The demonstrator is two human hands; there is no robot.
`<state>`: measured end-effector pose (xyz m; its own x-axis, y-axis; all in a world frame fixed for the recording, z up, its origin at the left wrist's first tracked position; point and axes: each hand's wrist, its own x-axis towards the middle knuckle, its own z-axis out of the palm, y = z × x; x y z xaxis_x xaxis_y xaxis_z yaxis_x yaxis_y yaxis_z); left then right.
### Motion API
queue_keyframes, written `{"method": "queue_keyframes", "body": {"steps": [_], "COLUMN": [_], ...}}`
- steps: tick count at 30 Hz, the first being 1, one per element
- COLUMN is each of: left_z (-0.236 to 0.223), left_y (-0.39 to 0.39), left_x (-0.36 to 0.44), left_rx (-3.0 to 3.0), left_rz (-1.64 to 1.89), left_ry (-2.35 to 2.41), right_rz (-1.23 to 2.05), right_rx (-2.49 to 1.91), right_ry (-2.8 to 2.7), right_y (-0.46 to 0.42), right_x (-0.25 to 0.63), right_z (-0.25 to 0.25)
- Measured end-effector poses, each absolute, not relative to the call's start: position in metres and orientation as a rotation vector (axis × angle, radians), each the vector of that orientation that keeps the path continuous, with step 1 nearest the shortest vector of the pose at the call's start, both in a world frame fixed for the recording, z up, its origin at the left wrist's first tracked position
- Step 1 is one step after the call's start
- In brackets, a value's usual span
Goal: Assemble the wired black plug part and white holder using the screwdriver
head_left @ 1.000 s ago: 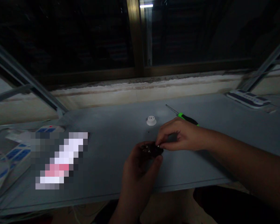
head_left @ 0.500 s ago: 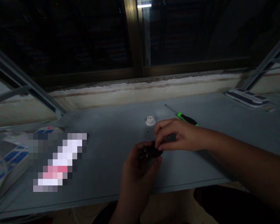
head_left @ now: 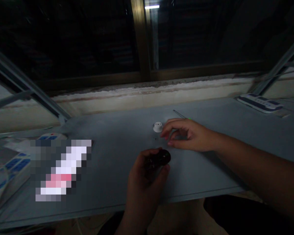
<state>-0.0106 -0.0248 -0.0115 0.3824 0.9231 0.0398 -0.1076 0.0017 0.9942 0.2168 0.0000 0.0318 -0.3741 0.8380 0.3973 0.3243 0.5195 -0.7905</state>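
My left hand (head_left: 147, 179) is closed around a black rounded plug part (head_left: 164, 157) with small metal bits on it, just above the table's front half. My right hand (head_left: 186, 135) hovers beyond the part, apart from it, with thumb and forefinger slightly separated and nothing visible between them. Near its fingertips stands a white round plug piece (head_left: 158, 127) with small holes in its top. A tiny screw (head_left: 154, 139) lies in front of the white piece. Behind my right hand a screwdriver (head_left: 179, 114) shows its shaft and a bit of green; its handle is hidden.
On the left are white power strips (head_left: 21, 163) with blue sockets and loose cables, beside a blurred-out flat object (head_left: 63, 169). Another power strip (head_left: 259, 102) sits at the far right. The grey table (head_left: 107, 140) meets a low wall under a dark window.
My right hand has lifted off the black plug part and moved away toward the white piece, now covering the screwdriver handle. The left hand keeps its hold in place.
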Motion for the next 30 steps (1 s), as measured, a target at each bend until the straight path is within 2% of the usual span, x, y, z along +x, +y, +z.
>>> {"method": "queue_keyframes", "body": {"steps": [4, 6, 11, 19, 25, 30], "left_z": [-0.011, -0.010, -0.011, 0.004, -0.001, -0.006], "left_y": [-0.026, -0.026, -0.024, -0.030, -0.028, -0.025], "left_x": [-0.010, -0.010, -0.010, -0.006, -0.008, -0.008], "left_rx": [1.316, 1.326, 1.363, 1.289, 1.284, 1.333], "left_rz": [0.983, 0.982, 0.980, 1.006, 0.998, 0.984], "left_ry": [0.857, 0.859, 0.877, 0.931, 0.913, 0.916], "right_rz": [0.344, 0.248, 0.275, 0.263, 0.509, 0.230], "right_rx": [-1.268, -1.340, -1.427, -1.439, -1.211, -1.268], "right_ry": [-1.928, -1.951, -1.879, -1.841, -1.724, -1.910], "right_y": [0.018, 0.027, 0.042, 0.044, 0.034, 0.027], "right_x": [0.229, 0.231, 0.219, 0.215, 0.224, 0.223], "right_z": [0.010, -0.002, -0.017, -0.011, -0.008, 0.002]}}
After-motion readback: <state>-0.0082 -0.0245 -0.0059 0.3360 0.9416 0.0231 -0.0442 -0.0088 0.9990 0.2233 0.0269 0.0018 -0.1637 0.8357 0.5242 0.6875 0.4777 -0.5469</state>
